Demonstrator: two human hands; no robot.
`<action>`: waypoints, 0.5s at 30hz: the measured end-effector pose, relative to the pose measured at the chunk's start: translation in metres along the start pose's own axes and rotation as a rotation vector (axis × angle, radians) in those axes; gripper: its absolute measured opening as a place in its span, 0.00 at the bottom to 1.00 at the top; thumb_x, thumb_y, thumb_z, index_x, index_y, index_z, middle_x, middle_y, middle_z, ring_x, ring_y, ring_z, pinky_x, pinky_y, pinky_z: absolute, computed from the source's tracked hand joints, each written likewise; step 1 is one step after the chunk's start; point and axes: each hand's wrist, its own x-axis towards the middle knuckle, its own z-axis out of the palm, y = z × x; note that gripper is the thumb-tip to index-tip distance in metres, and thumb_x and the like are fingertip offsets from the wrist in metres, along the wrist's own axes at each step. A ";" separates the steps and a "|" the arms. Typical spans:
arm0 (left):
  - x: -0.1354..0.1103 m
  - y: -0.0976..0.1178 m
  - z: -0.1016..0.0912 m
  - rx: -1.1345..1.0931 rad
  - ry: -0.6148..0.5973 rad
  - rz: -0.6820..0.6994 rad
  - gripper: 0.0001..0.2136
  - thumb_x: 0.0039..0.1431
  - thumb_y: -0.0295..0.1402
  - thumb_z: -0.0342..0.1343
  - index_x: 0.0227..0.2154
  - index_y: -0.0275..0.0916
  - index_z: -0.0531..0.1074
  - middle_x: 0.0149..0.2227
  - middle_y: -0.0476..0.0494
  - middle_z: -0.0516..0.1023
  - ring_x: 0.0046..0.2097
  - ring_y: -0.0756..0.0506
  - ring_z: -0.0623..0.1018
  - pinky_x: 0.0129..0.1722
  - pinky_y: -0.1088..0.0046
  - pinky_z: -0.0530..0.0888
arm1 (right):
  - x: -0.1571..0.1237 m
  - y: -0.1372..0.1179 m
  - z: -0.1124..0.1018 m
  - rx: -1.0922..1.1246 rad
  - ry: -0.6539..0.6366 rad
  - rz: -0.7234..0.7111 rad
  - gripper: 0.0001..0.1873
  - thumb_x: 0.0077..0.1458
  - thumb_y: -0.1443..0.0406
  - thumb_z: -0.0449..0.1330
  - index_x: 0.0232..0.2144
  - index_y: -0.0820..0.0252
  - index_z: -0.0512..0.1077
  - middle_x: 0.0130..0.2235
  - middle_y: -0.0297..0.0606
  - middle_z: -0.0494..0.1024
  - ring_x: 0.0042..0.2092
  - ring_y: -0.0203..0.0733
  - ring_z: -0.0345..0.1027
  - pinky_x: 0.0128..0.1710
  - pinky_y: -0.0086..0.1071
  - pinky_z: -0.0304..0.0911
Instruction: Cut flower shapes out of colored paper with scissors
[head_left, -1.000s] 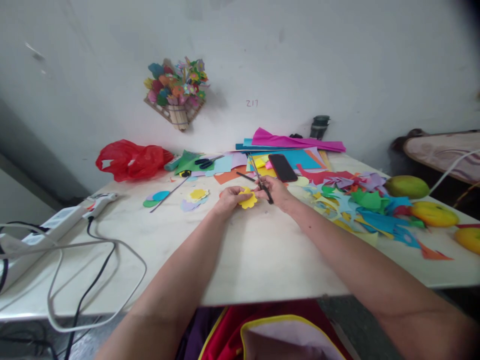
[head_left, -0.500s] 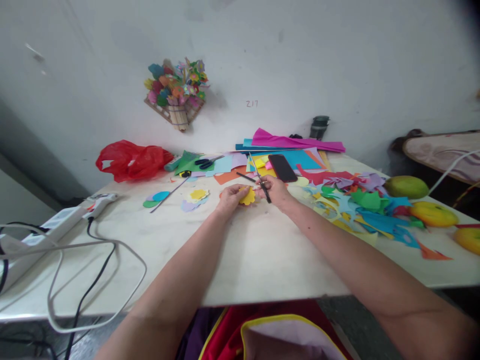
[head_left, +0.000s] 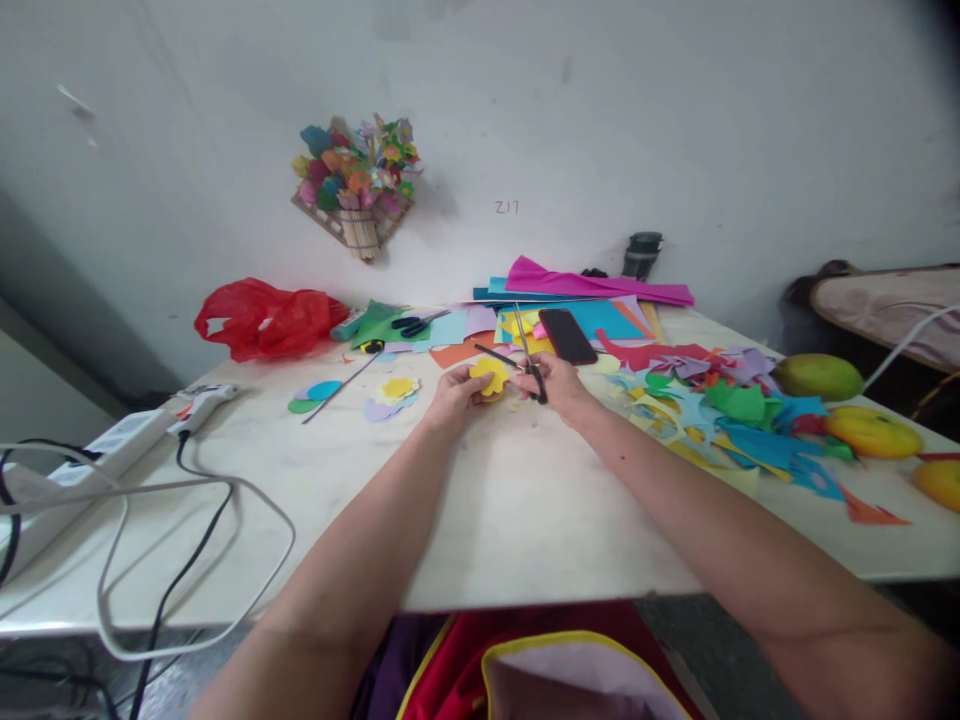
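Observation:
Over the middle of the table, a yellow paper flower (head_left: 488,377) with a scalloped edge is pinched in my left hand (head_left: 452,394). My right hand (head_left: 561,386) is closed around the black-handled scissors (head_left: 523,335), whose blades point up toward the wall. The fingertips of my right hand come close to the flower's right edge; whether they touch it I cannot tell. A thin dark stick (head_left: 495,353) lies just behind the hands. On the left, another yellow paper flower (head_left: 397,388) rests on pale and lilac cut shapes.
Colourful paper scraps (head_left: 739,400) and mangoes (head_left: 874,430) cover the right side. Behind my hands lie a phone (head_left: 568,336), paper sheets and dark scissors (head_left: 420,323). A red plastic bag (head_left: 270,318) sits back left. A power strip (head_left: 112,450) with looping cables occupies the left edge.
The yellow paper flower has turned in my left hand and tilted more toward me, slightly higher. The scissors in my right hand have swung more upright.

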 end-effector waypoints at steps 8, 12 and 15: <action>0.000 0.003 0.000 -0.075 0.009 0.012 0.11 0.40 0.29 0.69 0.28 0.31 0.76 0.30 0.39 0.81 0.33 0.44 0.81 0.36 0.69 0.78 | -0.007 -0.005 -0.011 -0.125 -0.284 0.095 0.21 0.41 0.56 0.71 0.29 0.62 0.68 0.20 0.31 0.73 0.18 0.31 0.66 0.12 0.20 0.46; 0.001 0.003 -0.001 -0.086 0.017 0.015 0.11 0.41 0.28 0.68 0.30 0.30 0.77 0.31 0.37 0.81 0.36 0.40 0.82 0.37 0.67 0.79 | -0.006 0.000 -0.013 -0.181 -0.395 0.100 0.19 0.45 0.56 0.69 0.30 0.63 0.68 0.21 0.32 0.74 0.18 0.30 0.67 0.11 0.20 0.45; 0.002 0.002 -0.002 -0.097 0.028 0.023 0.10 0.41 0.28 0.67 0.29 0.30 0.76 0.31 0.37 0.81 0.36 0.40 0.82 0.37 0.66 0.79 | -0.006 0.000 -0.013 -0.217 -0.431 0.107 0.18 0.48 0.56 0.68 0.31 0.63 0.68 0.21 0.32 0.74 0.18 0.30 0.67 0.11 0.20 0.45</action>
